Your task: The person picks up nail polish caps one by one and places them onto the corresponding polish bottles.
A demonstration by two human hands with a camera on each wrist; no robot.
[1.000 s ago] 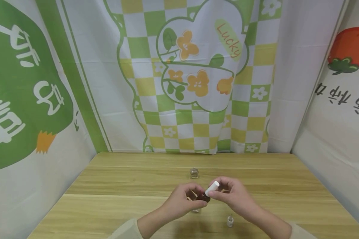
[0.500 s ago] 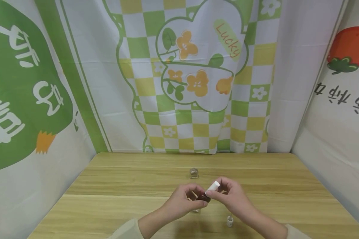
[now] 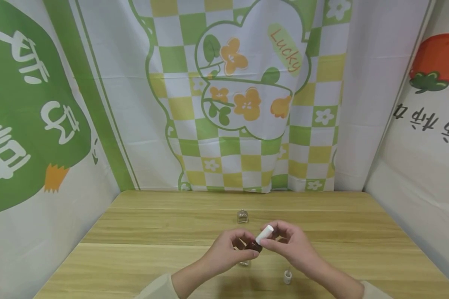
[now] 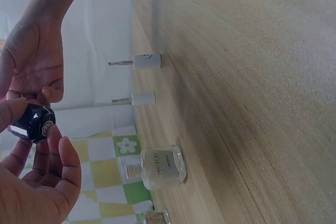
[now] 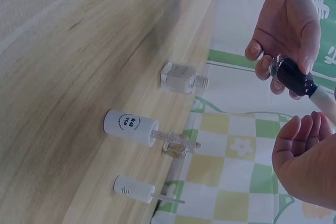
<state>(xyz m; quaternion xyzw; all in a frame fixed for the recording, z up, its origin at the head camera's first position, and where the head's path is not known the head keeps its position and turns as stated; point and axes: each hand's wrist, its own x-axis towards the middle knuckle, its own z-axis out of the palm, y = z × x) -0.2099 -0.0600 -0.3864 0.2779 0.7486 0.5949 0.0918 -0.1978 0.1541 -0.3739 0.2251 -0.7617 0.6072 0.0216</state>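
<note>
My left hand (image 3: pixel 228 251) holds a small dark nail polish bottle (image 5: pixel 294 77), its fingertips around the base and side. A white cap (image 3: pixel 265 234) sits tilted at the bottle's neck, pinched between thumb and fingers of my right hand (image 3: pixel 295 245). Some dark neck shows below the cap in the right wrist view. Whether the cap is fully seated, I cannot tell. Both hands are raised above the table. Beneath them stands an uncapped clear bottle (image 4: pixel 163 167), partly hidden by the left hand in the head view.
Two white brush caps, a larger one (image 5: pixel 131 127) and a smaller one (image 5: pixel 134 188), stand on the wooden table (image 3: pixel 153 232) with brushes pointing up. Farther back is an uncapped glitter nail polish bottle (image 3: pixel 243 216). Printed cloth (image 3: pixel 247 162) hangs behind the table.
The right thumb and fingers slid down the white cap, then back up slightly, with the cap staying at the bottle's neck. The left hand barely moved.
</note>
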